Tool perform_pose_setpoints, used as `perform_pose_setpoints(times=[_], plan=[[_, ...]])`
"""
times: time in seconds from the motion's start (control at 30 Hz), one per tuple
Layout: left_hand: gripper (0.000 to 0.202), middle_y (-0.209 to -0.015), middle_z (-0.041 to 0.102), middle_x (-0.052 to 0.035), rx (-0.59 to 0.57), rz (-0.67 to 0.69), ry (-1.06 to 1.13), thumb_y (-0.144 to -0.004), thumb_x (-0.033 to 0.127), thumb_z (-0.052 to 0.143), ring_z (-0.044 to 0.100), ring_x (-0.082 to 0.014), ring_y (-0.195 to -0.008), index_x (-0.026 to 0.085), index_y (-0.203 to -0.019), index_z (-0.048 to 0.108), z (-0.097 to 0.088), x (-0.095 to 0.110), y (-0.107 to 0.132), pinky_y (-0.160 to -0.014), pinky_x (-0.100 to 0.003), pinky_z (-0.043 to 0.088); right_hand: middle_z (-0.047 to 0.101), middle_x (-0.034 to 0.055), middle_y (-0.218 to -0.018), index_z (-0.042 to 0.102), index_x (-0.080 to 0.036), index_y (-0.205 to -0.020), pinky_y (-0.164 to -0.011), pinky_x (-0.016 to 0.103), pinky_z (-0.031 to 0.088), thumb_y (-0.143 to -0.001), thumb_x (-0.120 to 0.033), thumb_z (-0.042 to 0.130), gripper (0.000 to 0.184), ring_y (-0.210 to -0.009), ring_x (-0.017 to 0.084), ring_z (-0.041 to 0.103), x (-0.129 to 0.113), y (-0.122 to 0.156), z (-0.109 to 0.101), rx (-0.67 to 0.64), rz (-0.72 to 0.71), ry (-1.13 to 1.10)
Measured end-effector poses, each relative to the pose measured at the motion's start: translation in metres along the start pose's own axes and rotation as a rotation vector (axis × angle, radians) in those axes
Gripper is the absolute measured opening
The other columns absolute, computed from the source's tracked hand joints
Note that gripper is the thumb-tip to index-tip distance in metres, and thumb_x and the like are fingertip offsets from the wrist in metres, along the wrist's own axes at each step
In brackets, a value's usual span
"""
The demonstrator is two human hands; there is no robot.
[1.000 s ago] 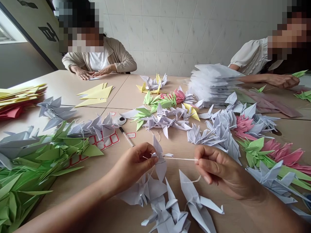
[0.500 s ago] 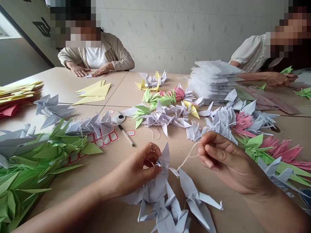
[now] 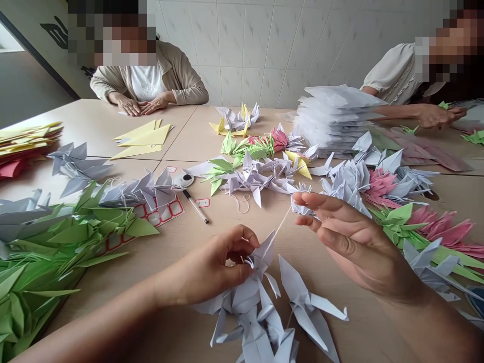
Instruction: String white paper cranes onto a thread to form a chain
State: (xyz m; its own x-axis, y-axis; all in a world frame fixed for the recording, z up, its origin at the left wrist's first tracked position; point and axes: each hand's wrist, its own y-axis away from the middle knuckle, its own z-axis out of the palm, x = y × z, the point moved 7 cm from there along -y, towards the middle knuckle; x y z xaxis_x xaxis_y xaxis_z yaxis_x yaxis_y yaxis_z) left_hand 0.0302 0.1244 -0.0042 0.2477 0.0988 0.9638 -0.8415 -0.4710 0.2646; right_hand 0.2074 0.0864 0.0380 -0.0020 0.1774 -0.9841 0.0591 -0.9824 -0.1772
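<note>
My left hand (image 3: 217, 264) pinches a white paper crane (image 3: 263, 258) by its folded body between thumb and fingers. This crane sits at the top of a bunch of white paper cranes (image 3: 251, 322) on the table before me. A thin white string (image 3: 280, 225) rises straight from the held crane toward the fingertips of my right hand (image 3: 355, 247). That hand is spread, thumb apart from the fingers; whether the string touches the fingertips I cannot tell. Between and below my hands, another white paper crane (image 3: 302, 300) lies to the right of the bunch.
Green paper cranes (image 3: 56, 247) are heaped at left. Beyond my hands lie a black-and-white pen (image 3: 195, 205) and more strung cranes (image 3: 249, 176). A stack of clear plastic bags (image 3: 333, 121) stands at the back. Two people sit across the table (image 3: 147, 272), hands on or above it.
My right hand has opened from a pinch on the string and its fingers have spread. The string now runs straighter and upward from the crane. My left hand keeps its pinch.
</note>
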Motion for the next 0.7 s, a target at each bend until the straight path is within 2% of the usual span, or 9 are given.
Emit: perform_pose_setpoints(times=[0.13, 0.2, 0.27, 0.33, 0.4, 0.5, 0.6, 0.7], plan=[[0.030, -0.091, 0.057, 0.0018, -0.038, -0.006, -0.056, -0.079, 0.002, 0.047, 0.050, -0.0127, -0.080, 0.021, -0.102, 0.048, 0.003, -0.001, 0.003, -0.071, -0.027, 0.039, 0.050, -0.0063, -0.146, 0.054, -0.043, -0.130, -0.112, 0.035, 0.039, -0.095, -0.029, 0.056, 0.037, -0.141, 0.018, 0.036, 0.007, -0.009, 0.008, -0.070, -0.018, -0.024], [0.032, -0.091, 0.056, 0.0019, -0.049, 0.002, -0.070, -0.078, 0.000, 0.047, 0.051, -0.0127, -0.081, 0.021, -0.102, 0.048, 0.004, 0.000, 0.004, -0.071, -0.026, 0.039, 0.051, -0.0025, -0.144, 0.052, -0.041, -0.131, -0.109, 0.040, 0.042, -0.095, -0.030, 0.055, 0.037, -0.137, 0.020, 0.044, 0.024, -0.014, 0.010, -0.095, 0.092, 0.036], [0.033, -0.094, 0.057, 0.0007, -0.061, 0.015, -0.047, -0.079, -0.001, 0.050, 0.053, -0.0136, -0.086, 0.021, -0.103, 0.047, 0.004, 0.001, 0.005, -0.073, -0.027, 0.040, 0.057, 0.0049, -0.137, 0.054, -0.033, -0.129, -0.102, 0.044, 0.048, -0.094, -0.032, 0.054, 0.034, -0.125, 0.023, 0.056, 0.046, -0.016, 0.006, -0.072, 0.254, 0.227], [0.038, -0.100, 0.060, -0.0011, -0.094, 0.032, 0.022, -0.081, 0.000, 0.053, 0.056, -0.0147, -0.091, 0.022, -0.111, 0.047, 0.005, 0.002, 0.005, -0.077, -0.028, 0.042, 0.063, 0.0091, -0.128, 0.057, -0.027, -0.125, -0.094, 0.045, 0.053, -0.093, -0.033, 0.053, 0.033, -0.112, 0.024, 0.063, 0.057, -0.015, -0.003, -0.008, 0.328, 0.447], [0.049, -0.103, 0.060, -0.0013, -0.114, 0.054, 0.091, -0.083, 0.002, 0.054, 0.057, -0.0151, -0.095, 0.027, -0.125, 0.044, 0.005, 0.003, 0.006, -0.081, -0.029, 0.043, 0.064, 0.0096, -0.120, 0.059, -0.024, -0.120, -0.084, 0.042, 0.056, -0.092, -0.034, 0.053, 0.030, -0.099, 0.023, 0.067, 0.055, -0.014, -0.009, 0.052, 0.285, 0.614], [0.057, -0.104, 0.060, -0.0016, -0.074, 0.065, 0.122, -0.086, 0.007, 0.057, 0.057, -0.0157, -0.097, 0.031, -0.136, 0.044, 0.000, 0.002, 0.005, -0.086, -0.031, 0.044, 0.062, 0.0083, -0.109, 0.061, -0.022, -0.107, -0.068, 0.034, 0.056, -0.091, -0.030, 0.052, 0.020, -0.082, 0.019, 0.067, 0.038, -0.012, -0.010, 0.139, 0.102, 0.791], [0.045, -0.111, 0.062, -0.0047, -0.042, 0.037, 0.134, -0.086, 0.014, 0.060, 0.057, -0.0195, -0.105, 0.026, -0.129, 0.056, -0.003, 0.002, 0.003, -0.092, -0.033, 0.044, 0.059, 0.0067, -0.103, 0.059, -0.021, -0.103, -0.062, 0.031, 0.052, -0.092, -0.027, 0.053, 0.014, -0.073, 0.016, 0.063, 0.021, -0.009, -0.006, 0.184, -0.031, 0.884], [0.033, -0.110, 0.066, -0.0050, -0.033, -0.028, 0.196, -0.087, 0.016, 0.060, 0.058, -0.0209, -0.102, 0.022, -0.119, 0.064, -0.004, 0.001, 0.000, -0.089, -0.032, 0.045, 0.057, 0.0058, -0.104, 0.057, -0.022, -0.107, -0.062, 0.029, 0.049, -0.094, -0.027, 0.055, 0.014, -0.069, 0.013, 0.060, 0.009, -0.004, -0.004, 0.208, -0.092, 0.887]])
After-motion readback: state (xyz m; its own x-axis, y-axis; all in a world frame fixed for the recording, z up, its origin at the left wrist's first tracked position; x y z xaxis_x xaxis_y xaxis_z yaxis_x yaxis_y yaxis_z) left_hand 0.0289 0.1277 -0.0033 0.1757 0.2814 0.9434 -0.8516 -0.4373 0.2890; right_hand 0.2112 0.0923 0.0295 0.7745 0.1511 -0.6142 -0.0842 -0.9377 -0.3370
